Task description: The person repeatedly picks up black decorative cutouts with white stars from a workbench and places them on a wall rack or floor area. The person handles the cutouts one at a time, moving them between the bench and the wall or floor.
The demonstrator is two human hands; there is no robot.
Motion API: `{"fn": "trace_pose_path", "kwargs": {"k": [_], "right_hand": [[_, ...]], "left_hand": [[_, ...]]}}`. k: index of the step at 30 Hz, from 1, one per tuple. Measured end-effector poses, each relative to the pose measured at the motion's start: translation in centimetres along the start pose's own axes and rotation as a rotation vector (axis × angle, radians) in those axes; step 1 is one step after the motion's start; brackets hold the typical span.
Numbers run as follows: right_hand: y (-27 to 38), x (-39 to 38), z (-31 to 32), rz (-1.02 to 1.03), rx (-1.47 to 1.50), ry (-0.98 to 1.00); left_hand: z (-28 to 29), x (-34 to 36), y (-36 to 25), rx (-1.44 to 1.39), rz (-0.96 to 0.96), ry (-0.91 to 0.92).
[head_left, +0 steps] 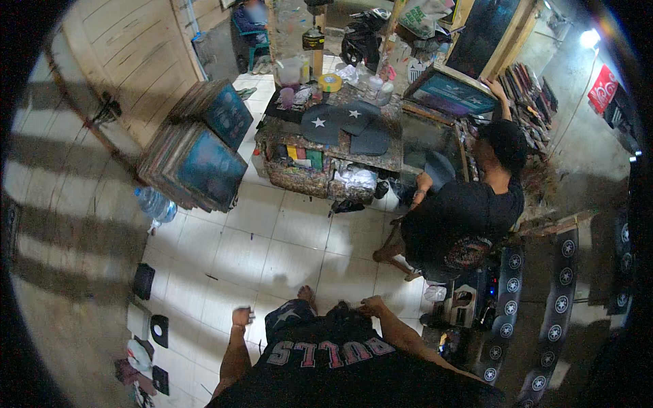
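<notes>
My left hand [243, 317] is held out over the white floor, fingers loosely bent and nothing visible in them. Beside it, in front of my body, shows a dark piece with a pale star [288, 315]; whether it is clothing or a loose piece I cannot tell. My right hand [371, 307] has its fingers curled at a dark bunched shape; what they hold, if anything, is hidden. Past my hands, a cluttered worktable [272, 136] bears dark rounded pieces with white stars [325, 124]. To its right, a co-worker [462, 217] grips a raised framed printing screen [452, 93].
Stacks of framed screens [212, 166] lean at the left, beside a large water bottle [155, 204]. Dark strips with round star emblems [561, 304] are laid out at the right. Yellow tape [330, 83] and cups stand on the table. Dark pieces [159, 330] lie on the left floor.
</notes>
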State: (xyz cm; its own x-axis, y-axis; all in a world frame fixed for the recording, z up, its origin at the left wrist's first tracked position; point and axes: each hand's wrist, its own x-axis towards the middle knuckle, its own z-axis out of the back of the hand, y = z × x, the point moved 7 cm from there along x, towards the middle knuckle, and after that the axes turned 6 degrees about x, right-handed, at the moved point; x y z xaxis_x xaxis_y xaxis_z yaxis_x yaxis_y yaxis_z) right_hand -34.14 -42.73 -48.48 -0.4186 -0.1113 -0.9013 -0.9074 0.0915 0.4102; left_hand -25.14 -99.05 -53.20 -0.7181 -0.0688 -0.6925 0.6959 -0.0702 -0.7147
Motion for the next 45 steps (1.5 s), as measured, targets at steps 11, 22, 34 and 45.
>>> {"fn": "trace_pose_path", "kwargs": {"k": [11,22,34,45], "right_hand": [[43.6,16.6,-5.1,0.902,-0.818,-0.042],[76.8,34.1,0.9,0.456,0.753,-0.114],[81.7,31.1,1.2,0.693,0.199,-0.314],[65.4,6.3,-6.6,0.650,0.337,-0.474]], "left_hand": [[1.0,10.5,-31.1,-0.189,-0.114,-0.315],[-6.4,6.7,-35.7,0.011,0.545,-0.304],[-2.4,31.0,-45.9,0.459,0.125,-0.185],[-16.3,65.6,-78.2,0.931,-0.502,-0.195]]}}
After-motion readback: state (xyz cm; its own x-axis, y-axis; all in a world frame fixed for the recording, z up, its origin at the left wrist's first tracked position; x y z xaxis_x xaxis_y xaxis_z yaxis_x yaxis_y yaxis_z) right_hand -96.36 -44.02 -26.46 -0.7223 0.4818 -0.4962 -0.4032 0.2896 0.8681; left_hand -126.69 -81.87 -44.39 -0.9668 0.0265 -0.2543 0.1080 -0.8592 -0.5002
